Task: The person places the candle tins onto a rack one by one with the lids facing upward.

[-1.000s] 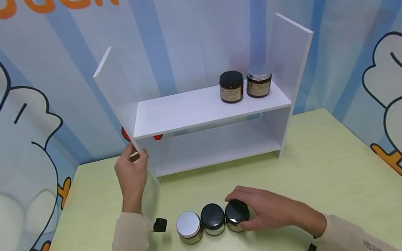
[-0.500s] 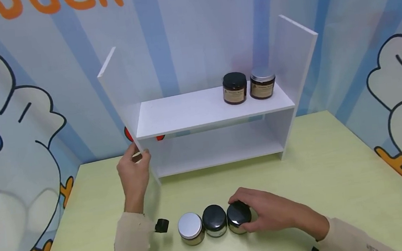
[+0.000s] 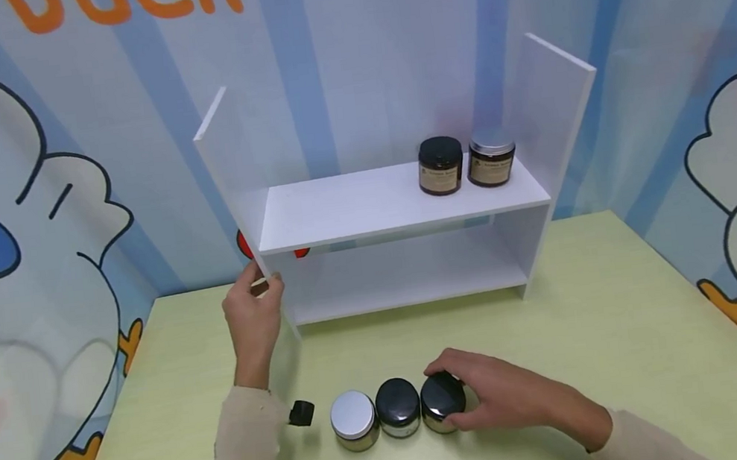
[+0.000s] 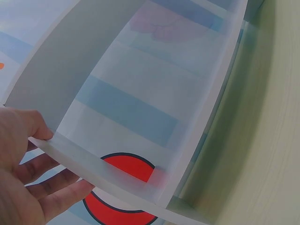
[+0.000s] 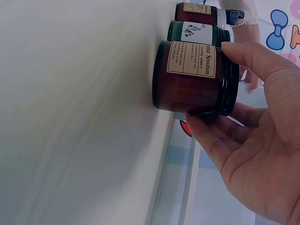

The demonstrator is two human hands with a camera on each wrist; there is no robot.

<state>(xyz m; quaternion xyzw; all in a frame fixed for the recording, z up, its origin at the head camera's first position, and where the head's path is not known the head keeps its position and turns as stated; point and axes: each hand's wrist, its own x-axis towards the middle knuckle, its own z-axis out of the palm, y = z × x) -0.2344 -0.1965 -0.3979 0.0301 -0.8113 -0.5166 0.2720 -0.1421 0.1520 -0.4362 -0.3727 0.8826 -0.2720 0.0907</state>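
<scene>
Gripping the brown jar (image 5: 185,86) near its black lid with the right hand (image 3: 511,399), using curled thumb and fingers set about as wide as the lid. Standing upright on the table (image 3: 622,331), pointing lid up, with its squat body's axis vertical and its label toward the right wrist camera. Just beside a green jar (image 5: 190,32) and, farther left along the row, a silver-lidded jar (image 3: 354,417), likewise upright. With the left hand (image 3: 255,317), pinching the left side of the white shelf (image 3: 352,205) narrowly between thumb and fingers.
</scene>
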